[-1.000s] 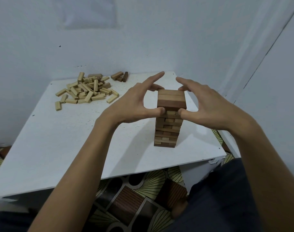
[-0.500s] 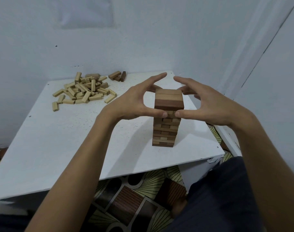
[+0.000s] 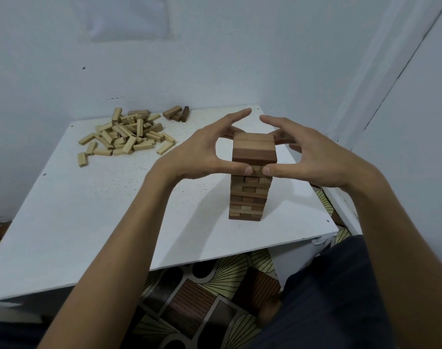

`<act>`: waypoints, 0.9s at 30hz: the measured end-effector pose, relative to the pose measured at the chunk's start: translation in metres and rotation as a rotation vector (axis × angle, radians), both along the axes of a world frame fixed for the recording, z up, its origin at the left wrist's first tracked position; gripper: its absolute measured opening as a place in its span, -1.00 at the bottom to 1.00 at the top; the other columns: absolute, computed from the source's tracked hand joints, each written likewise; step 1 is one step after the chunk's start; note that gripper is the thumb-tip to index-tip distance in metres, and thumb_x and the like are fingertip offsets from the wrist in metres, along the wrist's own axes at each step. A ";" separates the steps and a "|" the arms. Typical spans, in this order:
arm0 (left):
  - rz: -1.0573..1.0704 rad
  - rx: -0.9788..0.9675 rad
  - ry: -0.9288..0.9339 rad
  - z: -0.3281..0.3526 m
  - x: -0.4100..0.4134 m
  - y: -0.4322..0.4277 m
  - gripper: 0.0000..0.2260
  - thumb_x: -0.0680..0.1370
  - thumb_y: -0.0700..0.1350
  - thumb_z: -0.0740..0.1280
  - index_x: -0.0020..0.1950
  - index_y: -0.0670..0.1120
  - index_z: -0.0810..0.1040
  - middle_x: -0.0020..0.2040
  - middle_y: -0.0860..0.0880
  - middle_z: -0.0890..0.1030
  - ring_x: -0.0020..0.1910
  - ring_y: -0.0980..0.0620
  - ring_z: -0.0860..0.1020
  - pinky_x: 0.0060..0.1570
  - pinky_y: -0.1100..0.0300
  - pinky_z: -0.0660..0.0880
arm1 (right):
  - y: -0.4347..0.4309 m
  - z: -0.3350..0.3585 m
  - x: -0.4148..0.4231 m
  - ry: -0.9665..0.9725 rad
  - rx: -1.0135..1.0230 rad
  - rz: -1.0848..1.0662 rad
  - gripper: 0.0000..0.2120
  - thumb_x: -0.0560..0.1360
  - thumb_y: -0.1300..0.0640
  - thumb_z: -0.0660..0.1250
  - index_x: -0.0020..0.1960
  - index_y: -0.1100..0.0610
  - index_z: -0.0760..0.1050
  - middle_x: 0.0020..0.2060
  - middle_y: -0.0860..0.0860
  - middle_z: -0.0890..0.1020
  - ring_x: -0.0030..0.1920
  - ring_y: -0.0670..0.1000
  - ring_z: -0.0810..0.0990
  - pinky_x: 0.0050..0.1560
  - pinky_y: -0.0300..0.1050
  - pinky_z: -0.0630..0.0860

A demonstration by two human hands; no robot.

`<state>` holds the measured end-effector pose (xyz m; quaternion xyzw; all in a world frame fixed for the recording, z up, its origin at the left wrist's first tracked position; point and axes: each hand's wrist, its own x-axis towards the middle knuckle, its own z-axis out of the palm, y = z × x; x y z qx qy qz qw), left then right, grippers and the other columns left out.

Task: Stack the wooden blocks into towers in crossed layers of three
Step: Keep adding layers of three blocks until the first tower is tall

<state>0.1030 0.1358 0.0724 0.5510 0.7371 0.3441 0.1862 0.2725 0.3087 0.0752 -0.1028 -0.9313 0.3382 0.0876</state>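
My tower (image 3: 250,192) stands on the white table (image 3: 89,210). It is made of brown wooden blocks. Each layer lies crossways on the one under it. The top layer has three blocks side by side. The back ones are light brown and the front one is darker. Far behind the tower and to its left is a messy pile of pale blocks (image 3: 124,137). A few darker blocks (image 3: 177,113) lie behind the tower, near that pile.

I cannot see the back of the tower. Some of my fingertips go behind its top and are hidden there. I cannot tell if they touch the wood.

My left hand (image 3: 197,152) is just left of the tower's top and my right hand (image 3: 313,157) is just right of it. My fingers are spread wide apart. Both thumbs (image 3: 237,169) lie straight and touch the front of the tower, just under the top layer. Their tips almost meet. My pointer fingers stick out straight behind the top, apart from each other.
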 end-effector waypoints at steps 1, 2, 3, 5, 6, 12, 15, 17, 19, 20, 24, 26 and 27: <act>0.000 0.000 -0.002 0.000 0.000 0.000 -0.09 0.32 0.19 0.48 0.58 0.18 0.12 0.28 0.15 0.48 0.30 0.18 0.43 0.24 0.29 0.25 | 0.000 0.000 0.000 0.001 -0.009 0.000 -0.18 0.37 -0.20 0.49 0.49 -0.35 0.12 0.25 -0.21 0.42 0.13 -0.44 0.36 0.09 -0.47 0.21; 0.000 -0.001 -0.002 -0.001 0.000 0.000 -0.09 0.32 0.19 0.48 0.58 0.18 0.12 0.29 0.13 0.49 0.31 0.17 0.43 0.26 0.27 0.26 | 0.001 0.000 0.000 0.001 -0.018 0.001 -0.20 0.40 -0.17 0.50 0.49 -0.34 0.12 0.26 -0.20 0.42 0.14 -0.43 0.36 0.10 -0.46 0.21; 0.000 0.000 -0.001 -0.001 0.000 0.000 -0.10 0.32 0.19 0.48 0.58 0.18 0.12 0.30 0.12 0.49 0.31 0.16 0.43 0.28 0.23 0.26 | 0.001 0.000 0.001 0.001 -0.022 0.003 -0.21 0.42 -0.13 0.50 0.49 -0.33 0.13 0.27 -0.18 0.43 0.15 -0.42 0.36 0.11 -0.46 0.22; 0.003 0.000 -0.002 -0.001 0.000 0.000 -0.10 0.32 0.19 0.48 0.58 0.17 0.12 0.34 0.08 0.49 0.33 0.13 0.43 0.31 0.18 0.27 | 0.000 0.001 0.001 -0.004 -0.026 0.002 -0.22 0.42 -0.15 0.49 0.49 -0.33 0.13 0.27 -0.18 0.42 0.15 -0.40 0.38 0.12 -0.44 0.23; 0.004 -0.001 -0.003 0.000 0.001 0.000 -0.10 0.32 0.19 0.47 0.58 0.17 0.12 0.35 0.07 0.49 0.34 0.12 0.43 0.32 0.17 0.27 | 0.000 0.000 0.001 -0.007 -0.027 -0.001 -0.21 0.39 -0.18 0.48 0.49 -0.34 0.13 0.27 -0.18 0.42 0.14 -0.39 0.39 0.11 -0.43 0.23; -0.002 -0.010 -0.008 -0.001 0.000 0.001 -0.10 0.32 0.19 0.47 0.58 0.18 0.12 0.35 0.07 0.48 0.33 0.12 0.43 0.30 0.20 0.27 | -0.005 0.002 0.000 -0.023 -0.030 -0.025 -0.19 0.31 -0.26 0.40 0.48 -0.37 0.12 0.26 -0.20 0.41 0.13 -0.42 0.38 0.10 -0.45 0.23; -0.008 0.001 -0.012 -0.002 -0.002 0.000 -0.11 0.33 0.18 0.49 0.58 0.19 0.13 0.30 0.12 0.48 0.29 0.18 0.43 0.21 0.38 0.26 | -0.005 0.002 0.000 -0.033 -0.031 -0.038 -0.18 0.31 -0.28 0.41 0.48 -0.37 0.11 0.24 -0.27 0.41 0.14 -0.42 0.38 0.10 -0.45 0.22; -0.010 0.009 -0.018 -0.003 -0.002 -0.001 -0.09 0.34 0.17 0.54 0.58 0.19 0.13 0.25 0.18 0.49 0.26 0.26 0.44 0.18 0.43 0.25 | -0.006 0.002 0.001 -0.040 -0.030 -0.047 -0.14 0.30 -0.29 0.42 0.50 -0.35 0.09 0.21 -0.39 0.39 0.19 -0.37 0.39 0.14 -0.41 0.23; -0.009 0.012 -0.029 -0.003 -0.003 -0.001 -0.08 0.33 0.19 0.56 0.57 0.23 0.13 0.23 0.24 0.50 0.26 0.34 0.43 0.22 0.40 0.26 | -0.007 0.004 0.002 -0.043 -0.012 -0.058 -0.12 0.30 -0.31 0.41 0.52 -0.35 0.07 0.27 -0.38 0.37 0.27 -0.30 0.34 0.24 -0.30 0.23; -0.008 0.014 -0.030 -0.003 -0.004 -0.002 -0.07 0.31 0.23 0.56 0.57 0.25 0.13 0.24 0.26 0.50 0.27 0.35 0.43 0.26 0.37 0.26 | -0.009 0.006 0.003 -0.038 0.009 -0.066 -0.12 0.30 -0.33 0.39 0.52 -0.34 0.06 0.34 -0.33 0.36 0.31 -0.28 0.31 0.26 -0.26 0.22; 0.014 0.027 -0.025 -0.002 -0.005 -0.009 -0.11 0.30 0.35 0.44 0.55 0.28 0.13 0.31 0.19 0.50 0.32 0.26 0.44 0.40 0.11 0.30 | -0.022 0.022 0.001 0.024 0.134 -0.116 -0.17 0.34 -0.34 0.30 0.55 -0.26 0.10 0.48 -0.20 0.30 0.41 -0.20 0.25 0.28 -0.23 0.14; 0.045 0.045 -0.014 0.000 -0.007 -0.017 -0.17 0.34 0.37 0.40 0.55 0.29 0.14 0.33 0.20 0.50 0.32 0.26 0.44 0.42 0.03 0.32 | -0.033 0.031 -0.003 0.053 0.188 -0.122 -0.20 0.36 -0.36 0.26 0.55 -0.23 0.12 0.51 -0.20 0.27 0.48 -0.12 0.22 0.30 -0.21 0.12; 0.059 0.058 -0.004 0.001 -0.008 -0.022 -0.20 0.36 0.37 0.38 0.55 0.29 0.15 0.33 0.22 0.50 0.31 0.27 0.45 0.42 0.01 0.33 | -0.039 0.035 -0.006 0.067 0.210 -0.122 -0.21 0.37 -0.36 0.25 0.55 -0.21 0.13 0.51 -0.20 0.26 0.49 -0.10 0.21 0.31 -0.21 0.11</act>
